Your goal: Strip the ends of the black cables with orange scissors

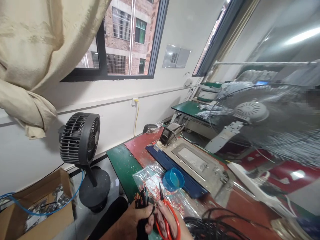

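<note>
At the bottom centre, my left hand [135,218] is closed around a bundle of black cables [142,199] whose stripped ends show orange and red wires. Just right of it, my right hand [167,216] holds scissors [178,224] with red handles, the dark blades pointing up. The fingertips of both hands meet at the cable bundle. Beyond them, a clear plastic bag [150,173] lies on the table with small red and white bits on it. A round blue container [173,180] stands at its right side.
Black cables [212,223] lie coiled at the table's lower right. A beige machine [192,158] on a blue base occupies the table's middle. A black fan [80,138] and an open cardboard box [61,221] stand left. A large fan [250,111] is at right.
</note>
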`<state>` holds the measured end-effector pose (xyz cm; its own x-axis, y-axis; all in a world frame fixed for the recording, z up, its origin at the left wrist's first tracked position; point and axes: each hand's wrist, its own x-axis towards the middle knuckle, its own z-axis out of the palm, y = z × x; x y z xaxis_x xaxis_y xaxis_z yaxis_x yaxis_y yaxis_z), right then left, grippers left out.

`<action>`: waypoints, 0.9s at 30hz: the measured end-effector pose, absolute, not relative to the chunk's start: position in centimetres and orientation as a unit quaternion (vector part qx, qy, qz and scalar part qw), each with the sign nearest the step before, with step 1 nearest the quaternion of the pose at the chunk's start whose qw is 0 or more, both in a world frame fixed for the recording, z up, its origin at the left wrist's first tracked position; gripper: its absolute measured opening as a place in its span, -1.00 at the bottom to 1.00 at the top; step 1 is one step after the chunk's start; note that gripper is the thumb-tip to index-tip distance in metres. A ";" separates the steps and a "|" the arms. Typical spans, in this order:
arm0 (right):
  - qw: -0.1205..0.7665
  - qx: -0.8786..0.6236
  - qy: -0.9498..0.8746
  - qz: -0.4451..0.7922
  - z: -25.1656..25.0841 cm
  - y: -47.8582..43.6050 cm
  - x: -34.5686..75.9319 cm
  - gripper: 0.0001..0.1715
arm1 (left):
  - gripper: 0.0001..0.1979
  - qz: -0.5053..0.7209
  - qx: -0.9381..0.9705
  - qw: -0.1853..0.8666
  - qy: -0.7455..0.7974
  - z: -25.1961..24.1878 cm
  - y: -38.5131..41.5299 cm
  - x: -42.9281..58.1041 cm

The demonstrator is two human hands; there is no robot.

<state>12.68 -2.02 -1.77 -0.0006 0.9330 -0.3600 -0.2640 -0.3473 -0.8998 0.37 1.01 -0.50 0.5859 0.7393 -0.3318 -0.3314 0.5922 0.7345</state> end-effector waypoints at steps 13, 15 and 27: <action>0.488 -0.544 -0.278 0.623 -2.7 -1.7 12.8 -0.36 | -0.67 0.321 0.327 0.823 0.337 -0.9 0.9 0.2; 0.489 -0.546 -0.274 0.623 -2.3 -1.7 12.9 -0.34 | -0.68 0.321 0.328 0.822 0.337 -1.1 0.9 0.2; 0.462 -0.557 -0.279 0.631 -2.5 -1.7 13.1 -0.35 | -0.65 0.295 0.340 0.832 0.325 -1.3 1.4 -0.1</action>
<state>13.07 -1.74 -2.46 0.0482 0.8945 -0.4445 -0.2718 -0.4165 -0.8676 -0.06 1.41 -1.29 0.6146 0.7115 -0.3405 -0.2685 0.5947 0.7578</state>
